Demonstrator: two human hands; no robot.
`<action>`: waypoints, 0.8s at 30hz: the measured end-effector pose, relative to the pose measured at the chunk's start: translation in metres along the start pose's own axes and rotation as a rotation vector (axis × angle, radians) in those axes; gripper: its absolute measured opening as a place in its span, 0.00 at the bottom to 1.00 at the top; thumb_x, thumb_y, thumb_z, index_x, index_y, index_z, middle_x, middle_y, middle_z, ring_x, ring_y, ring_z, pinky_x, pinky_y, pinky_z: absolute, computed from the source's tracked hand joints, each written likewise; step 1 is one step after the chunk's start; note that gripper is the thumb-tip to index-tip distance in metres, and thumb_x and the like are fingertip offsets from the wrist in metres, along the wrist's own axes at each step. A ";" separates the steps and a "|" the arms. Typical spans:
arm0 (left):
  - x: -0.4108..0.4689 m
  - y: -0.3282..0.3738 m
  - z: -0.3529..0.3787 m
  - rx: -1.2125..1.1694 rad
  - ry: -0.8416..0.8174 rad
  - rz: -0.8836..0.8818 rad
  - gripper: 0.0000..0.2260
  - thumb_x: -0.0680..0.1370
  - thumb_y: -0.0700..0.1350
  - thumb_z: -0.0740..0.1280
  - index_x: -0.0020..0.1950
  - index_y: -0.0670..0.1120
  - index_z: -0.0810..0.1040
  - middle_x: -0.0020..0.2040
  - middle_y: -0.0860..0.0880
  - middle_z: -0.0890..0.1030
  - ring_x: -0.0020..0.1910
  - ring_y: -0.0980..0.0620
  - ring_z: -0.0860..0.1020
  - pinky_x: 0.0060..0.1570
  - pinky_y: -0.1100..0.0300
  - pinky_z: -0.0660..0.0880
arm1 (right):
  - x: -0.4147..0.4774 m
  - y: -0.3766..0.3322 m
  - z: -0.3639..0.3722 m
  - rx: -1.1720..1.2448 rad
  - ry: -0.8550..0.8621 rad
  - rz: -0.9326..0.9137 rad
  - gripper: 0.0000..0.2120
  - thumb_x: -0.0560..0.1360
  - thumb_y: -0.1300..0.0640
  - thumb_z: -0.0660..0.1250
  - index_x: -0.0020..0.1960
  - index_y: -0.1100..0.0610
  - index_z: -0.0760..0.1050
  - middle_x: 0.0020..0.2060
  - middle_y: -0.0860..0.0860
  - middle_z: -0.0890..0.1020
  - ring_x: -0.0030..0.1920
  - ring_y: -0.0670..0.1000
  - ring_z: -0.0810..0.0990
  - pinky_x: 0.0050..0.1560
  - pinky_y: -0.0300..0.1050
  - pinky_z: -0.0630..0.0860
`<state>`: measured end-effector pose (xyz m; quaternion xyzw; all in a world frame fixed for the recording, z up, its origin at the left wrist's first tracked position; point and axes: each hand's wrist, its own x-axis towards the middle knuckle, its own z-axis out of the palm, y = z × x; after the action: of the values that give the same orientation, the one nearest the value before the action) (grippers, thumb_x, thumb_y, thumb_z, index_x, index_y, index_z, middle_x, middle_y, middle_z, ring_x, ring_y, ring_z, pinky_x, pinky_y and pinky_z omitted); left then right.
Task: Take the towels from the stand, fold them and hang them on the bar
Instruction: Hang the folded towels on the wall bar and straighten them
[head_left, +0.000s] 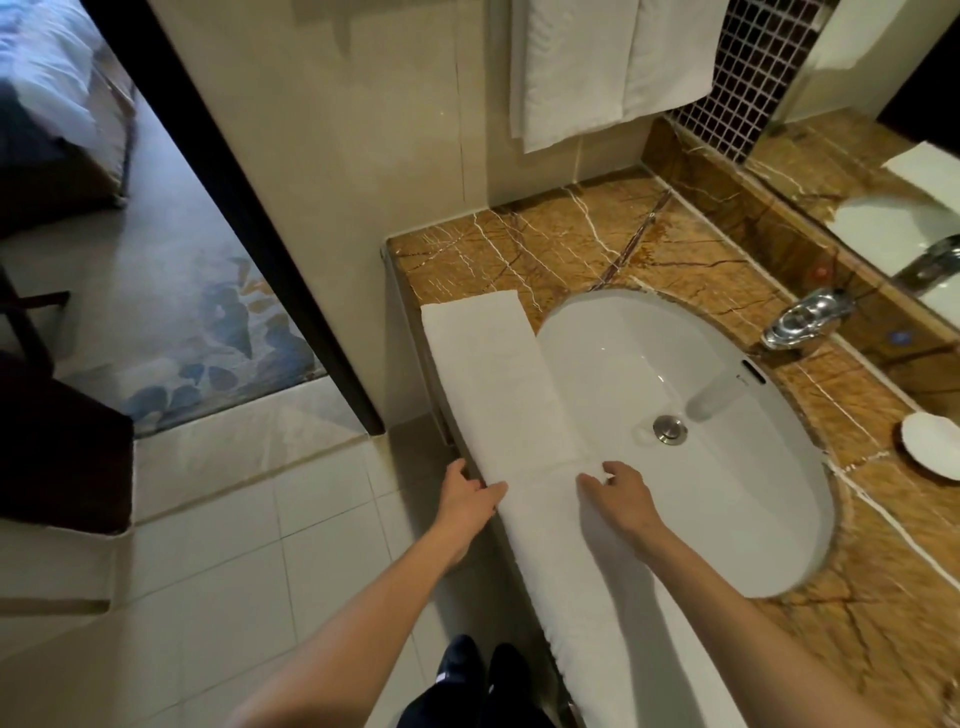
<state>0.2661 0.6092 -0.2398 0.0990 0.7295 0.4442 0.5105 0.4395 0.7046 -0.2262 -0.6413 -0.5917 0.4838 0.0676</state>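
A long white towel (498, 384), folded into a narrow strip, lies along the front edge of the brown marble counter (566, 244) and partly over the white sink (717, 467). My left hand (467, 499) grips the strip's outer edge at its middle, thumb on top. On the towel's sink-side edge rests my right hand (618, 493), pinching the cloth with its fingertips. Two folded white towels (597, 67) hang against the wall above the counter; the bar itself is out of view.
A chrome tap (805, 317) and a white soap dish (930, 447) sit on the counter's far side under a mirror (893, 171). To the left are white floor tiles (234, 545), a dark door frame (249, 208) and a carpeted bedroom beyond. My dark shoes show below.
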 end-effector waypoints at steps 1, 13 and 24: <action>-0.002 0.002 0.000 -0.007 -0.008 -0.032 0.34 0.75 0.38 0.69 0.76 0.40 0.55 0.64 0.38 0.74 0.60 0.40 0.76 0.54 0.52 0.76 | 0.000 -0.003 -0.002 0.028 0.016 0.011 0.05 0.73 0.55 0.66 0.40 0.55 0.74 0.34 0.51 0.76 0.38 0.56 0.75 0.39 0.44 0.68; -0.021 0.017 -0.004 -0.069 -0.047 -0.016 0.13 0.76 0.44 0.69 0.55 0.37 0.77 0.48 0.44 0.82 0.38 0.52 0.78 0.25 0.67 0.70 | -0.013 -0.035 -0.015 0.159 -0.067 0.010 0.09 0.68 0.54 0.62 0.34 0.53 0.63 0.27 0.50 0.65 0.31 0.51 0.64 0.35 0.46 0.60; -0.041 0.102 -0.046 -0.123 0.078 0.196 0.21 0.73 0.43 0.73 0.64 0.46 0.73 0.61 0.45 0.76 0.55 0.46 0.78 0.50 0.53 0.79 | -0.033 -0.109 -0.050 0.236 -0.026 -0.176 0.12 0.71 0.60 0.66 0.33 0.56 0.65 0.28 0.53 0.66 0.28 0.51 0.65 0.26 0.37 0.61</action>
<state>0.2147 0.6190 -0.1325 0.1207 0.7070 0.5394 0.4410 0.4048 0.7335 -0.1107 -0.5682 -0.5853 0.5507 0.1769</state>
